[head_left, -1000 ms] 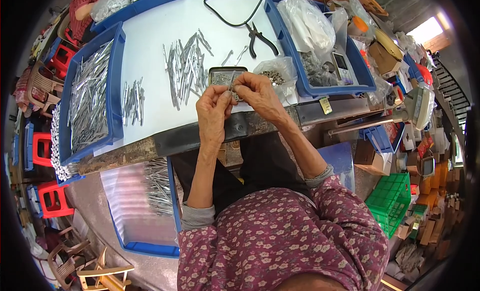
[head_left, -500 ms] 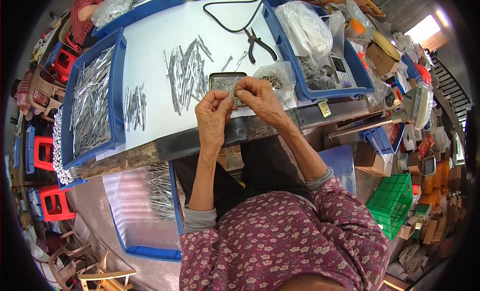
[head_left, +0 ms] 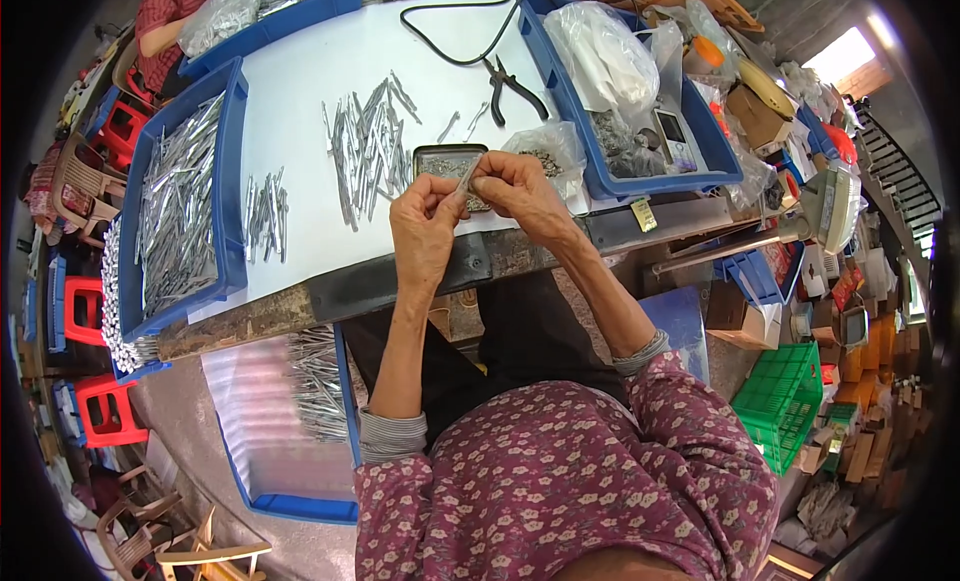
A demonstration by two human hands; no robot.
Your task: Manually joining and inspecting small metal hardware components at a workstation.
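Note:
My left hand (head_left: 424,221) and my right hand (head_left: 515,186) meet over the near edge of the white table (head_left: 300,121). Together they pinch a short thin metal rod (head_left: 466,176) between their fingertips. Just behind the hands lies a small dark rectangular tin (head_left: 447,163) with small parts in it. A loose pile of metal rods (head_left: 368,146) lies on the table to the left of the tin. A clear bag of small metal parts (head_left: 548,151) sits right of my right hand.
A blue tray full of metal rods (head_left: 180,216) stands at the left, a smaller rod group (head_left: 265,216) beside it. Black pliers (head_left: 512,86) and a cable lie farther back. A blue bin (head_left: 640,111) holds plastic bags. Another blue tray (head_left: 290,421) sits below the table. Another person's sleeve (head_left: 165,11) shows far left.
Both hands stay together at the table edge; the fingers have shifted slightly on the rod. Nothing else has moved.

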